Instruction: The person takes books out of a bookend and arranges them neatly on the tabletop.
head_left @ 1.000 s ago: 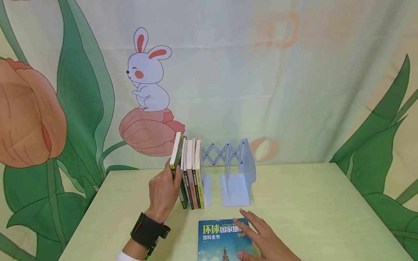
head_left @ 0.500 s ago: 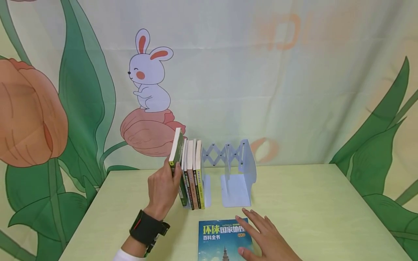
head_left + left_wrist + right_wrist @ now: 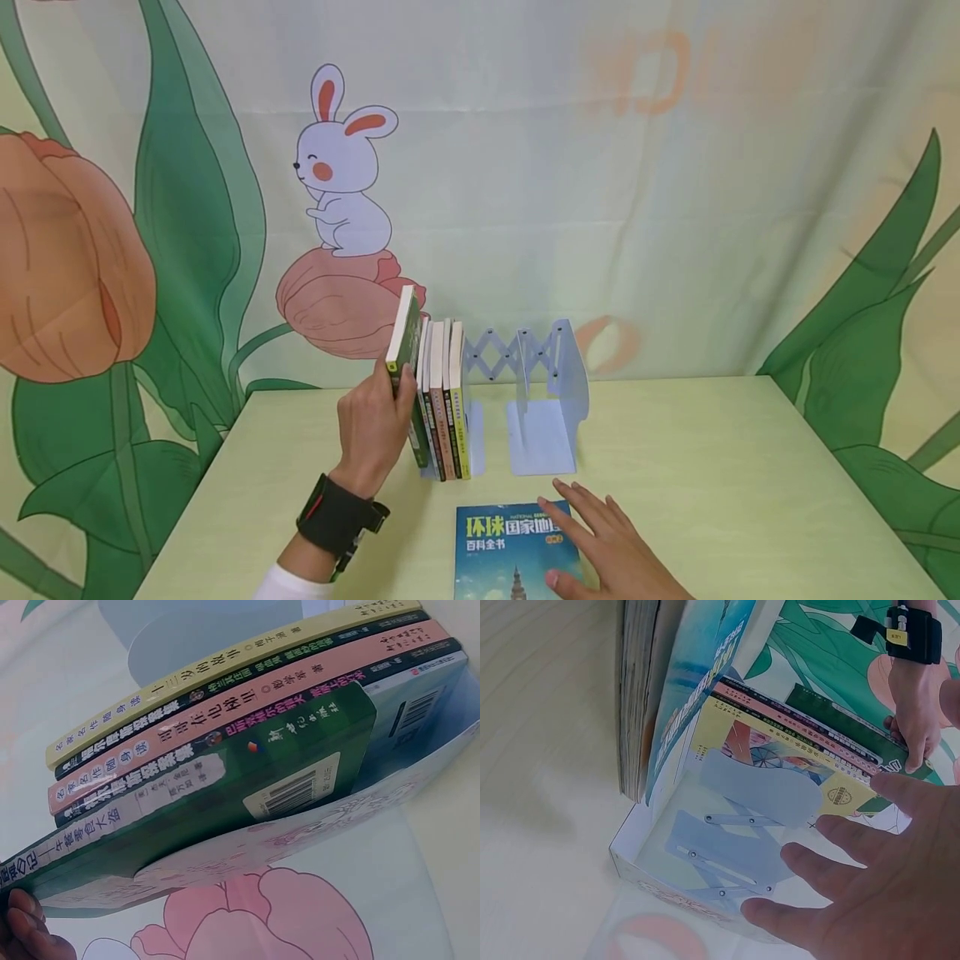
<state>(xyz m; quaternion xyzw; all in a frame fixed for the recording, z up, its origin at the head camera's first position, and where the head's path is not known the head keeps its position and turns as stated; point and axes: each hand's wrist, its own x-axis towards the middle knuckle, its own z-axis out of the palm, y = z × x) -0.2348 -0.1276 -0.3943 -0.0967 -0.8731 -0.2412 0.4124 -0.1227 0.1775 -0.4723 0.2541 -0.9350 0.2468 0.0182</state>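
Note:
My left hand [image 3: 372, 425] grips a green book [image 3: 407, 333] by its upper end, thumb on one cover and fingers on the other. This book stands higher than its neighbours, at the left end of a row of upright books [image 3: 448, 417]. Its lower part sits inside the blue-white metal book stand [image 3: 427, 761] in the left wrist view. Yellow, pink and dark spines [image 3: 187, 690] line up beside it. My right hand [image 3: 615, 550] is spread with fingers extended over the right side of a thick blue book [image 3: 487, 571], which lies cover up near me.
The stand's right side is a bare compartment with a divider [image 3: 543, 437] and scissor links [image 3: 491, 354]. A printed curtain [image 3: 675, 208] hangs behind the pale green table [image 3: 712, 467]. A black wrist strap [image 3: 337, 521] sits on my left forearm.
My left hand has drawn the green book upward, so its top rises further above the row and its bottom edge is higher. My right hand has barely moved.

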